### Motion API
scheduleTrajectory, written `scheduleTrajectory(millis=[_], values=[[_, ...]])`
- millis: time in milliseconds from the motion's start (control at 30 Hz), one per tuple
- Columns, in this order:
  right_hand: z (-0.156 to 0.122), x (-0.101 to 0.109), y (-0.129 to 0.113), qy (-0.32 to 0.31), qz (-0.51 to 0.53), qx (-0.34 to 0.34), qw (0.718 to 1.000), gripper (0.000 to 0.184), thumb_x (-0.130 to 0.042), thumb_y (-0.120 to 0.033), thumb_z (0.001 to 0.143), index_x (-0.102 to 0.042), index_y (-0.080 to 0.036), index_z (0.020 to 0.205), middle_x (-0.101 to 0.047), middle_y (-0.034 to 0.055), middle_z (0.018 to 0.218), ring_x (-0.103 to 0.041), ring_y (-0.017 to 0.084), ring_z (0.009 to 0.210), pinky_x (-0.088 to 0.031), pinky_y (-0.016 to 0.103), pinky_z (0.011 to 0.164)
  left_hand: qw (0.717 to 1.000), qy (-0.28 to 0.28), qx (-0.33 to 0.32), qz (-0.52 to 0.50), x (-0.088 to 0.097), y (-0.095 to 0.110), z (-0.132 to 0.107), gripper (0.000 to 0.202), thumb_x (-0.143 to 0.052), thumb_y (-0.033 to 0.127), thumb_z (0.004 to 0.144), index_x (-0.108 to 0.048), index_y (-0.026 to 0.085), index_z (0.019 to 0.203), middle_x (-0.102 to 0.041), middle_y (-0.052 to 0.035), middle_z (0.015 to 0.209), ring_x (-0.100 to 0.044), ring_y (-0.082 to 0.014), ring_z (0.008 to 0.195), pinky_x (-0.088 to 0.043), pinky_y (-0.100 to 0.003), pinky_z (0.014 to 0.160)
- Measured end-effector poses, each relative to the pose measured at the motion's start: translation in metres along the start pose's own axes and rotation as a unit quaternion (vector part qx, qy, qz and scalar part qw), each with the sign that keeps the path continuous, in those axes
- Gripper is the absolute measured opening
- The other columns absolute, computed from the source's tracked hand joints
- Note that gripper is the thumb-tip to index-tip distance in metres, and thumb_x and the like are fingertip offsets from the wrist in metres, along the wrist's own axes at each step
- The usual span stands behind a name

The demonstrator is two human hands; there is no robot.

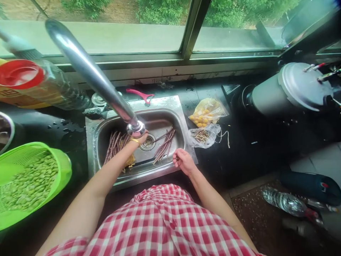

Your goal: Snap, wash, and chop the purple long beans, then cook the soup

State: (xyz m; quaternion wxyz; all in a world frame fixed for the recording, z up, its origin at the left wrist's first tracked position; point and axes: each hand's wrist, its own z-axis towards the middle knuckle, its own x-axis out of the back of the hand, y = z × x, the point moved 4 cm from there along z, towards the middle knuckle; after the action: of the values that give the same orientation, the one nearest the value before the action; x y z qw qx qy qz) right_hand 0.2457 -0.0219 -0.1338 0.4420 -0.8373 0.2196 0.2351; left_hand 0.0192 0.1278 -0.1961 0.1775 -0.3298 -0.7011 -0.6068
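My left hand reaches over the sink beside the drain. The faucet head covers part of it, so its fingers are mostly hidden. My right hand is closed at the sink's right front edge, with a small dark bit at its fingertips that I cannot make out. Purple long beans lie on the sink's left side. A second bunch of purple long beans rests right of the drain. Black chopsticks and a yellow mesh scrubber lie near the front wall.
A green basket of shelled broad beans stands left. Behind it is a red-capped plastic bottle. A pink peeler lies behind the sink. Bags of yellow fruit and small scraps sit right, near a pressure cooker.
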Motion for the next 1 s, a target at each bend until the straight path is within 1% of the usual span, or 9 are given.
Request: scheduleTrajectory(millis=[133,200,267,400,500,567,700,867,1000], values=[[0.004,0.009,0.001,0.03,-0.017,-0.043,0.998,0.029,-0.072,-0.035,0.064,-0.061,-0.015,0.082,-0.06,0.0015,0.067,-0.058,0.01,0.054,-0.045,0.017,0.04,0.994,-0.074,0.017,0.075,-0.092,0.03,0.017,0.021,-0.055,0.026,0.074,-0.063,0.015,0.089,-0.059,-0.0116,0.092,-0.051,-0.0238,0.094,-0.035,-0.034,0.087],[0.004,0.013,0.0,0.051,-0.025,-0.055,0.997,0.029,-0.071,-0.037,0.065,-0.06,-0.014,0.078,-0.058,0.0,0.063,-0.054,0.007,0.049,-0.041,0.015,0.037,0.991,-0.083,0.025,0.099,-0.115,0.041,0.023,0.025,-0.049,0.028,0.079,-0.062,0.013,0.095,-0.057,-0.0154,0.1,-0.048,-0.0273,0.099,-0.034,-0.038,0.088],[0.004,0.017,-0.002,0.072,-0.045,-0.067,0.994,0.03,-0.069,-0.04,0.066,-0.058,-0.014,0.074,-0.052,-0.0038,0.056,-0.043,0.004,0.04,-0.031,0.013,0.03,0.989,-0.092,0.025,0.112,-0.122,0.05,0.024,0.027,-0.044,0.029,0.082,-0.062,0.012,0.095,-0.056,-0.0177,0.101,-0.048,-0.0296,0.1,-0.034,-0.041,0.086],[0.003,0.02,-0.012,0.105,-0.106,-0.087,0.985,0.034,-0.065,-0.047,0.068,-0.054,-0.014,0.071,-0.043,-0.0081,0.051,-0.03,0.001,0.033,-0.016,0.013,0.028,0.986,-0.133,-0.039,0.095,-0.098,0.071,0.005,0.029,-0.038,0.031,0.086,-0.059,0.017,0.102,-0.06,-0.0106,0.096,-0.052,-0.0224,0.09,-0.037,-0.033,0.08],[0.001,0.016,-0.025,0.103,-0.143,-0.081,0.981,0.041,-0.058,-0.055,0.071,-0.052,-0.015,0.067,-0.038,-0.0087,0.048,-0.027,0.002,0.032,-0.012,0.015,0.029,0.962,-0.142,-0.225,0.07,-0.057,0.098,-0.031,0.031,-0.037,0.035,0.089,-0.058,0.023,0.108,-0.061,-0.0062,0.092,-0.052,-0.0176,0.085,-0.036,-0.028,0.077],[-0.001,0.009,-0.033,0.075,-0.177,-0.078,0.978,0.046,-0.051,-0.06,0.073,-0.052,-0.015,0.065,-0.031,-0.0096,0.044,-0.022,0.002,0.032,-0.011,0.016,0.031,0.935,-0.117,-0.323,0.091,-0.027,0.114,-0.057,0.032,-0.038,0.035,0.089,-0.058,0.025,0.112,-0.06,-0.0056,0.084,-0.05,-0.0167,0.077,-0.035,-0.029,0.072],[-0.008,-0.009,-0.039,-0.018,-0.315,-0.067,0.947,0.048,-0.049,-0.059,0.076,-0.057,-0.013,0.064,-0.027,-0.0091,0.041,-0.021,0.003,0.035,-0.014,0.019,0.036,0.899,-0.098,-0.402,0.143,0.009,0.137,-0.094,0.027,-0.043,0.032,0.088,-0.062,0.027,0.105,-0.055,-0.004,0.071,-0.045,-0.0146,0.066,-0.032,-0.029,0.066],[-0.02,-0.023,-0.034,-0.045,-0.447,-0.035,0.893,0.039,-0.048,-0.05,0.079,-0.056,-0.015,0.064,-0.032,-0.0074,0.044,-0.026,0.006,0.041,-0.018,0.02,0.04,0.877,-0.074,-0.434,0.191,0.009,0.152,-0.12,0.025,-0.044,0.033,0.087,-0.062,0.026,0.103,-0.06,-0.0053,0.082,-0.048,-0.016,0.074,-0.03,-0.031,0.068],[-0.031,-0.031,-0.034,-0.062,-0.481,0.043,0.874,0.038,-0.046,-0.047,0.081,-0.055,-0.015,0.063,-0.035,-0.0058,0.047,-0.032,0.007,0.046,-0.023,0.02,0.045,0.891,-0.072,-0.428,0.134,-0.002,0.156,-0.133,0.024,-0.043,0.033,0.088,-0.064,0.021,0.09,-0.063,-0.0044,0.081,-0.051,-0.0152,0.076,-0.031,-0.031,0.071]])
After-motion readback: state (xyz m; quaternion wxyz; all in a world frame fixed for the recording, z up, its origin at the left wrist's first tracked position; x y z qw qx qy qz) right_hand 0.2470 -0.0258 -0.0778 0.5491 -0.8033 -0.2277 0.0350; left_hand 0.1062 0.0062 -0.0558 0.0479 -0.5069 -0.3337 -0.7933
